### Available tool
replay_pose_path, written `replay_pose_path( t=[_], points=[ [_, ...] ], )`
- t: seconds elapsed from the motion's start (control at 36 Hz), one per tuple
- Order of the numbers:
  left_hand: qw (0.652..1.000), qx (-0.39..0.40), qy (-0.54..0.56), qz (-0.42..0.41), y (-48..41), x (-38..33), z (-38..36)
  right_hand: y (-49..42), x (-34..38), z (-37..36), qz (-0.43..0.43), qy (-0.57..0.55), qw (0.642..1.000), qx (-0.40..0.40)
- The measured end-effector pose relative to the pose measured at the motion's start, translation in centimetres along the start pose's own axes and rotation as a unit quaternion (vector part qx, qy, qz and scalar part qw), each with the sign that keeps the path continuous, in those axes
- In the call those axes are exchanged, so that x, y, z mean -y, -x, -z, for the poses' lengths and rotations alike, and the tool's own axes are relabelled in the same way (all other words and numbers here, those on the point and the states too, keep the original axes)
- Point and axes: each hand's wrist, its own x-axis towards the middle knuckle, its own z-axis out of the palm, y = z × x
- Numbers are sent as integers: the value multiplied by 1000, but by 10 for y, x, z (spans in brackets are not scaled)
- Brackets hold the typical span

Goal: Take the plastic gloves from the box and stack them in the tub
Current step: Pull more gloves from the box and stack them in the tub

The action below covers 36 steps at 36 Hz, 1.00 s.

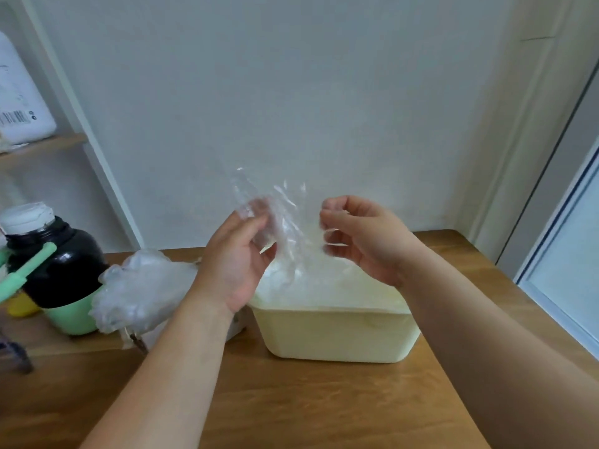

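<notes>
One clear glove (285, 222) hangs directly above the open tub (337, 335), spread between both hands. The fingers of the left hand (238, 257) pinch its left edge, and those of the right hand (366, 238) curl onto its right edge. Its long axis runs roughly vertical, with the lower end nearest the tub. The film looks thin, wrinkled and glossy. More gloves (139, 286) lie heaped to the left on the bench (291, 400).

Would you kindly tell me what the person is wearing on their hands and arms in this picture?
Nothing worn shows. The left hand and the right hand are bare: no gloves, rings, watch or bracelet visible. Both forearms are uncovered to the frame's edge; no sleeve is in view.
</notes>
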Motion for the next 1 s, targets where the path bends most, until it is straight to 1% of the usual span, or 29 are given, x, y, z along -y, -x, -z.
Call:
replay_pose_path(
  t=[0.06, 0.11, 0.17, 0.25, 0.33, 0.39, 0.47, 0.53, 0.61, 0.69, 0.75, 0.78, 0.81, 0.83, 0.86, 0.89, 0.92, 0.94, 0.97, 1.0],
  points=[
    [998, -24, -60, -9, -3, 4, 6, -3, -1, 3, 24, 9, 998, -56],
    [993, -21, -116, -12, -4, 4, 11, -5, 0, 6, 40, 18, 991, -125],
    [990, -18, -139, -22, -4, 3, 12, -6, 2, 9, 53, 9, 983, -173],
    [988, -12, -153, -22, -2, 0, 11, -6, 4, 14, 63, 1, 975, -214],
    [988, -15, -153, -7, -3, -1, 11, -7, 4, 16, 55, -3, 976, -211],
    [990, -48, -133, 4, -8, 1, 13, -7, 3, 18, 34, -29, 980, -192],
    [987, -98, -125, -7, -14, 0, 12, -3, 3, 21, -3, -43, 982, -185],
    [981, -112, -159, -14, -16, 0, 12, -1, 2, 24, -5, -48, 980, -195],
    [971, -110, -210, -10, -17, 4, 8, 0, 1, 27, -18, -35, 975, -217],
    [970, -108, -217, 6, -12, 10, -2, 1, -2, 29, -72, -19, 982, -171],
    [963, -119, -242, 13, -12, 15, -4, 2, -7, 26, -73, -7, 984, -159],
    [948, -130, -292, 11, -12, 16, -4, 2, -10, 26, -71, 9, 983, -170],
    [918, -142, -371, 5, -11, 16, -2, 3, -11, 26, -74, 38, 979, -184],
    [872, -159, -462, -12, -11, 15, 0, 3, -12, 28, -81, 83, 973, -198],
    [817, -175, -547, -46, -8, 12, 0, 3, -12, 32, -91, 139, 965, -204],
    [761, -182, -614, -102, -6, 7, -1, 3, -12, 34, -104, 197, 954, -203],
    [715, -167, -657, -174, -4, 4, -4, 3, -13, 38, -116, 246, 941, -199],
    [682, -128, -679, -239, -4, 1, -7, 2, -14, 41, -125, 285, 930, -193],
    [664, -63, -694, -273, -6, 0, -11, 1, -16, 43, -131, 315, 922, -186],
    [663, 24, -701, -262, -9, 0, -17, 0, -17, 46, -131, 341, 913, -178]
  ],
)
